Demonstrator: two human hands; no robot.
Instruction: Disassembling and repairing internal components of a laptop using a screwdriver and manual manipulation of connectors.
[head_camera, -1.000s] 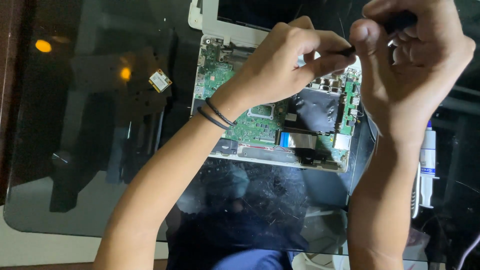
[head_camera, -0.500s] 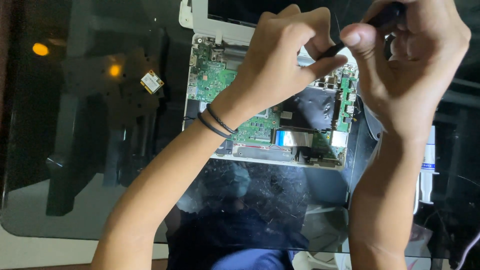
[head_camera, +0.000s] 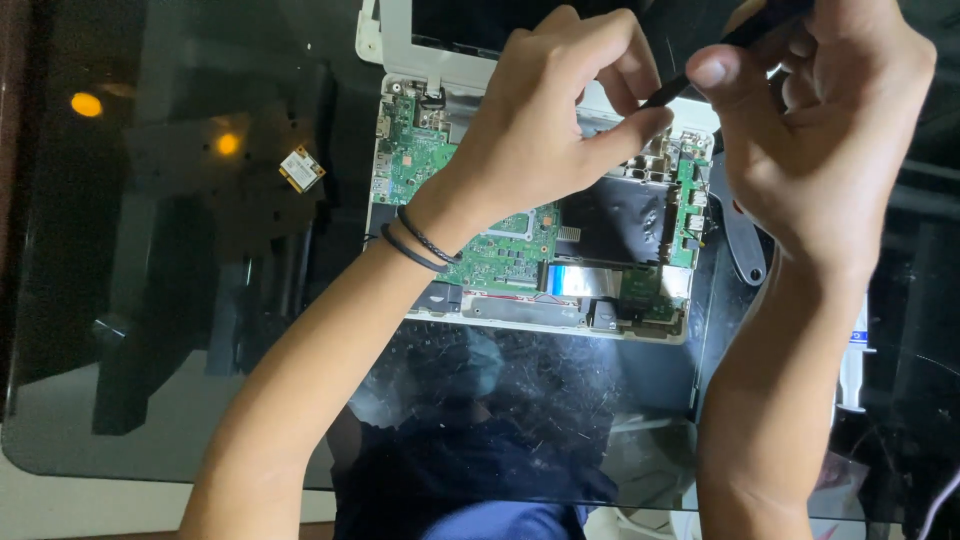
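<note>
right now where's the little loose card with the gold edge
In the head view the small wireless card lies alone on the dark glass table, left of the opened laptop's green motherboard and apart from it.

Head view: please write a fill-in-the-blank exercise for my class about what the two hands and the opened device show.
1. The left hand wears two dark bands on its ____.
2. The right hand grips a thin ____ tool.
3. The circuit board in the opened white device is coloured ____.
4. A small loose card lies on the dark ____ table.

Missing words: wrist; black; green; glass
</note>
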